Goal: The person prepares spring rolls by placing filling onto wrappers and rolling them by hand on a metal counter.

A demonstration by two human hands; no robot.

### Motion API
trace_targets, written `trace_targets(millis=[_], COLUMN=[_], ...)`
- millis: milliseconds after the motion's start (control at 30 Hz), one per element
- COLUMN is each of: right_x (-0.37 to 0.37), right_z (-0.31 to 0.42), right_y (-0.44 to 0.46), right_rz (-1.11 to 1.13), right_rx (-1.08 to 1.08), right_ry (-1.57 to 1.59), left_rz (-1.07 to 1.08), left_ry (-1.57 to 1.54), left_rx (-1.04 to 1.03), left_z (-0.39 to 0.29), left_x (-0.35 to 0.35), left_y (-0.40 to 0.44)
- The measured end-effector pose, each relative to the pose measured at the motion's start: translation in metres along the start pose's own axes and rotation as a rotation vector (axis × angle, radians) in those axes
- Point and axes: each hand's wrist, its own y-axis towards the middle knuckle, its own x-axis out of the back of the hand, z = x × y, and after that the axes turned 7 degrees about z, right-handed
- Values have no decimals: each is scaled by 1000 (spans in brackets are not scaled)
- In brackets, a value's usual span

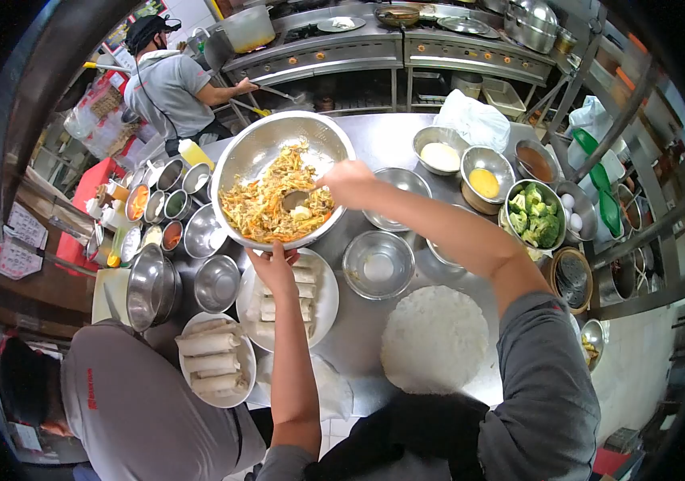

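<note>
The metal spoon (296,200) is pointing leftward from the right hand (348,183), its long axis running roughly level into shredded filling (278,188) inside the large steel mixing bowl (240,160). Farther right, a steel bowl (560,200) is holding broccoli florets (533,210). The right fingers are curling around the spoon's handle; the left hand (273,271) is supporting the mixing bowl's near side, its fingers seemingly spreading underneath.
</note>
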Motion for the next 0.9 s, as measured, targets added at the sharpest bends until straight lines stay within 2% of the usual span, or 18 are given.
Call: trace_targets(millis=[100,200,300,433,667,767,867,900], right_x=[38,25,12,-9,-27,-38,-24,-26], right_z=[-10,-18,-2,14,1,-33,-29,-29], right_y=[11,35,36,42,44,73,59,59], right_rz=[-148,-282,-139,-106,-42,338,311,280], right_rx=[-123,-199,-181,-164,-362,151,124,55], right_ry=[71,84,43,117,435,-102,-104,17], left_rz=[-2,0,-20,-14,14,25,33,38], left_ry=[13,3,95,117,127,140,150,150], left_rx=[0,-6,9,12,8,4,23,36], left_z=[4,4,3,3,4,8,6,3], left_x=[4,2,1,4,6,8,12,12], left_y=[0,-2,-3,-3,0,4,2,0])
